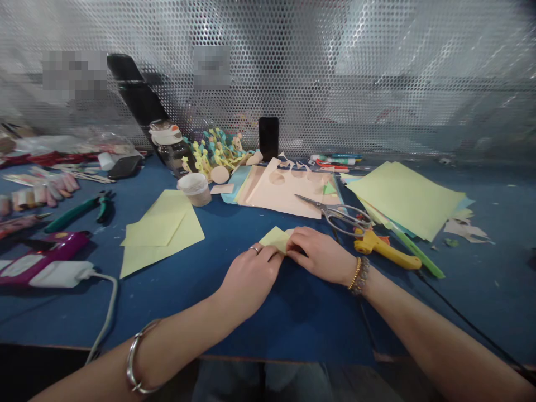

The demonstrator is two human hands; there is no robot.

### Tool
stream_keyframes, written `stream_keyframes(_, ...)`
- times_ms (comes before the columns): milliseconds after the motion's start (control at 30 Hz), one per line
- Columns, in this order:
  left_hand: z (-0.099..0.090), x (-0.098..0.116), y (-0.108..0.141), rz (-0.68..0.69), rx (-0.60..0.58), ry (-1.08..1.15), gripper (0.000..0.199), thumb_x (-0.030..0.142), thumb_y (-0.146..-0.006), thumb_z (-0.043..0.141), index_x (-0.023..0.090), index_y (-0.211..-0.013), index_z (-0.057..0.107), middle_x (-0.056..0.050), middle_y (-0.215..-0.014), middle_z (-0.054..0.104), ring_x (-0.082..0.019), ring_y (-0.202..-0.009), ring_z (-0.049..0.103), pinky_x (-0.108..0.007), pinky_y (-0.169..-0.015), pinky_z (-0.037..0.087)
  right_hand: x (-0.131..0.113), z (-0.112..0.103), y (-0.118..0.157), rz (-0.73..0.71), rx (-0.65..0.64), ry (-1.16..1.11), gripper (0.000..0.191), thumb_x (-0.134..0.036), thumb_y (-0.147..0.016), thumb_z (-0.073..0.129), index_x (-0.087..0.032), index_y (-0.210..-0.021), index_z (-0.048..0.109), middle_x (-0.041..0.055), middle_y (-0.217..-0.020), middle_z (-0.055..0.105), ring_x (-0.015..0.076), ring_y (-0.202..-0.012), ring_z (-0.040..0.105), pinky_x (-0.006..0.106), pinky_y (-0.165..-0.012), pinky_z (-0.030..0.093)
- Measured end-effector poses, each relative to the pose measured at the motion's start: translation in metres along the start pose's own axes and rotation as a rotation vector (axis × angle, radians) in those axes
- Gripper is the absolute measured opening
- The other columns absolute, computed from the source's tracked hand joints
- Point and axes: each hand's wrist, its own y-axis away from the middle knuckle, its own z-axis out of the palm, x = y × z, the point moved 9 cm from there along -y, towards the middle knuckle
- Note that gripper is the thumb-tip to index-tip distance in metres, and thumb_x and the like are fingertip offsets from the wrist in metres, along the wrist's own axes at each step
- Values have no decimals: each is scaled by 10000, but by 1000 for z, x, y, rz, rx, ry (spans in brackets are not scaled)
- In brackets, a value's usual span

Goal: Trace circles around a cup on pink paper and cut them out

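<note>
A small piece of pale yellow paper (275,238) lies on the blue table between my hands. My left hand (252,277) has its fingers bent over the paper's near left edge, gripping it. From the other side, my right hand (321,254) pinches the same paper with thumb and fingers close together. A pale rounded edge (288,231) peeks out behind the right fingertips; the rest of it is hidden. Just beyond the right hand are silver scissors (345,218) and a yellow-handled glue gun (383,251).
Yellow sheets (165,229) lie left, a larger paper stack (412,192) right. Behind the hands sit cut pink sheets (285,192), a paper cup (195,190), a bottle (171,146) and a phone (268,137). Green pliers (79,212) and a purple power strip (52,257) occupy the left side.
</note>
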Motion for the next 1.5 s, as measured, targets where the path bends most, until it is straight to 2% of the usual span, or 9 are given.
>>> stream_keyframes(200,2,-2,0,-33,-26,15,288,84,-870,462,139,-1104,619,-89,-995,638,-217,-848,600,-336,-747,518,1,-2,1,-25,-5,-39,67,-175,-879,539,-168,-826,579,42,-863,570,169,-863,526,311,-797,444)
stream_keyframes(433,3,-2,0,-40,-64,15,317,87,-880,446,139,-1153,599,-93,-1042,633,-236,-884,599,-347,-751,529,-3,-1,2,-57,3,-14,97,-213,-907,515,-177,-866,595,47,-904,585,173,-895,525,317,-812,448)
stream_keyframes(767,-2,1,4,19,19,1,341,100,-891,432,136,-1199,574,-100,-1045,646,-213,-898,607,-331,-794,516,-4,-1,2,-37,13,38,122,-219,-915,499,-170,-842,583,55,-886,582,172,-871,523,302,-773,450)
stream_keyframes(1067,5,-1,0,-27,-102,43,338,92,-891,418,131,-1181,586,-92,-1081,631,-246,-934,598,-363,-810,522,-2,-1,1,-26,7,-2,88,-210,-899,529,-171,-843,585,43,-891,583,171,-883,531,304,-789,449)
stream_keyframes(1500,6,-1,1,-33,-19,-2,305,101,-884,459,137,-1149,603,-92,-1030,627,-231,-892,601,-347,-770,524,-1,2,1,-7,11,40,125,-229,-919,499,-165,-841,573,50,-901,580,180,-881,527,315,-781,449)
